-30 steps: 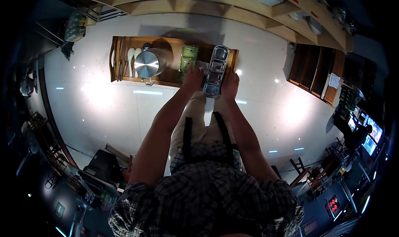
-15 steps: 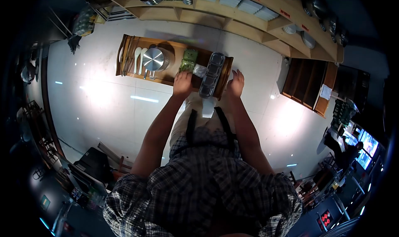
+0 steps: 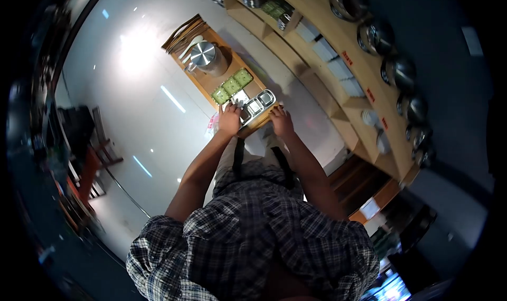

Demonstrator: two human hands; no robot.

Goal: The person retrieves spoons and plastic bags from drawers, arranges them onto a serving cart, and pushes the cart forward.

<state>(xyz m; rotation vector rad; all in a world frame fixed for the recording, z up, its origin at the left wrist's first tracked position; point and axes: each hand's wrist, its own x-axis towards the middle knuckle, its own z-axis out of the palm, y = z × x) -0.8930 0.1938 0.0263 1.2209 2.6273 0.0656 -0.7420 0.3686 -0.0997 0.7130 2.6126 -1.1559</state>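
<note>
A wooden tray (image 3: 209,83) lies lengthwise ahead of me. At its near end sits a metal condiment tray (image 3: 255,109) with several square compartments. My left hand (image 3: 229,120), fingers spread, reaches over the tray's near left corner beside the condiment tray's left end. My right hand (image 3: 282,121) is at the near end's right side, its fingertips at the rim; firm contact is hard to judge. Beyond the condiment tray are a small white packet (image 3: 240,97) and a row of green square dishes (image 3: 231,84). Farther off stand a metal pitcher (image 3: 206,55) and pale spoons (image 3: 191,46).
Chopsticks (image 3: 186,33) lie at the tray's far end. To the right runs a long wooden shelf (image 3: 317,84) with white stacks and metal pots (image 3: 397,71). A wooden cabinet (image 3: 359,185) stands at lower right, and a reddish chair (image 3: 87,177) at left.
My view has turned, so the wooden tray now points away from me. My right hand has come in to the tray's end; my left hand has shifted to its near left corner.
</note>
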